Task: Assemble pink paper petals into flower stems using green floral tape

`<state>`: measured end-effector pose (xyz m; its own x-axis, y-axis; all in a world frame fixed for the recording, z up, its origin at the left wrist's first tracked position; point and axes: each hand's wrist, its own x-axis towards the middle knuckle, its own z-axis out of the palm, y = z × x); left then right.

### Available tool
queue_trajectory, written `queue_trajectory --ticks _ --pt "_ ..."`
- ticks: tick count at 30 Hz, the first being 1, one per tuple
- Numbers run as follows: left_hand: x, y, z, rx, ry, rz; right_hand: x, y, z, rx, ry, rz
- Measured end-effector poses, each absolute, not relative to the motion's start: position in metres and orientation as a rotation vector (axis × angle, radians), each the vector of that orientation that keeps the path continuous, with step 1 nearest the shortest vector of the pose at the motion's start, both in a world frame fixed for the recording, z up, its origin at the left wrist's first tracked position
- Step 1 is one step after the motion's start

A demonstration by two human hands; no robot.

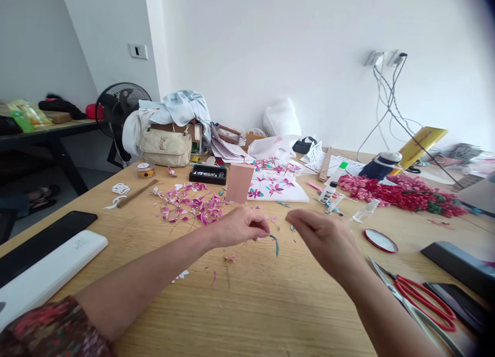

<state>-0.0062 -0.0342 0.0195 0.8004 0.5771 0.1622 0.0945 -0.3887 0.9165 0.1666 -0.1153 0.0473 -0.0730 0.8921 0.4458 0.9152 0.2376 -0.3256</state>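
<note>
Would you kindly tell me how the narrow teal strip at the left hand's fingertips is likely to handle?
The teal strip is probably flexible, since it curves downward from the left hand. It is likely very light, being so slender and small.

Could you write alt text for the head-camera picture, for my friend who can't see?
A person's left hand pinches a curved blue-green strip above a wooden table, with the right hand close by. Beyond them lie scattered pink petals and a white pad bearing pink flowers.
</note>
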Motion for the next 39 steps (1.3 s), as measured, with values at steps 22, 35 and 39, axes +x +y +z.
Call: queue_trajectory --ticks 22,35,39 --pt "-0.011 -0.036 0.026 1.78 0.378 0.391 0.174 -0.109 0.056 -1.669 -2.095 -0.007" --pt "-0.004 -0.027 0.016 1.724 0.728 0.718 0.139 -0.143 0.023 -1.564 -2.375 -0.273" --pt "-0.006 -0.033 0.02 1.921 0.575 0.55 0.154 -0.131 0.056 -1.563 -2.252 -0.271"
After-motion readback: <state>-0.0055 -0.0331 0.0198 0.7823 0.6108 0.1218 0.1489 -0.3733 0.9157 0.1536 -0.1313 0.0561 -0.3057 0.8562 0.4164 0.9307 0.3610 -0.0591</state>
